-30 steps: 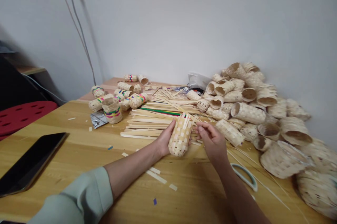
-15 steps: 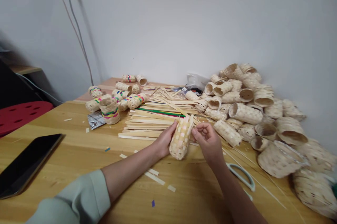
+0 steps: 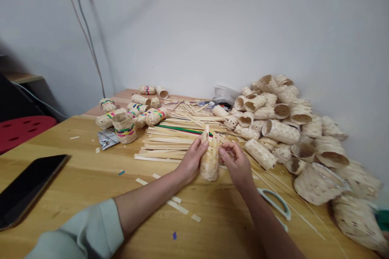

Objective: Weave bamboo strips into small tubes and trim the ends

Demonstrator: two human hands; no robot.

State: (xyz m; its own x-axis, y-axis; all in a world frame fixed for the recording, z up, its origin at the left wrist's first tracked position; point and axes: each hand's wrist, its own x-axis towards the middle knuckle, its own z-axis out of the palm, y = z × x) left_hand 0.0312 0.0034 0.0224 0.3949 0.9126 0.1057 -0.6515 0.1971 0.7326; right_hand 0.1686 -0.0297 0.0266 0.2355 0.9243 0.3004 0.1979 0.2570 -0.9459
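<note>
A small woven bamboo basket (image 3: pixel 209 165) stands nearly upright between my hands, its rounded base toward me and loose strip ends sticking up at its top. My left hand (image 3: pixel 192 161) is closed around its left side, thumb near the upper edge. My right hand (image 3: pixel 238 164) has curled fingers, with thumb and forefinger pinching at the basket's upper right side; the exact strip between them is too small to make out. Behind the basket lie many flat bamboo strips (image 3: pixel 165 144), with a green strip (image 3: pixel 179 130) among them.
Woven baskets (image 3: pixel 281 131) are heaped at the right. Scissors (image 3: pixel 275 202) lie beside my right forearm. Left of the strips is a group of baskets with coloured bands (image 3: pixel 125 128). A phone (image 3: pixel 28 190) rests at the table's left, and cut scraps (image 3: pixel 177 206) lie in front.
The basket has turned more upright, and its strip ends now point up. My left hand has shifted higher on its side. The right hand stays at its right edge. The view has shifted slightly.
</note>
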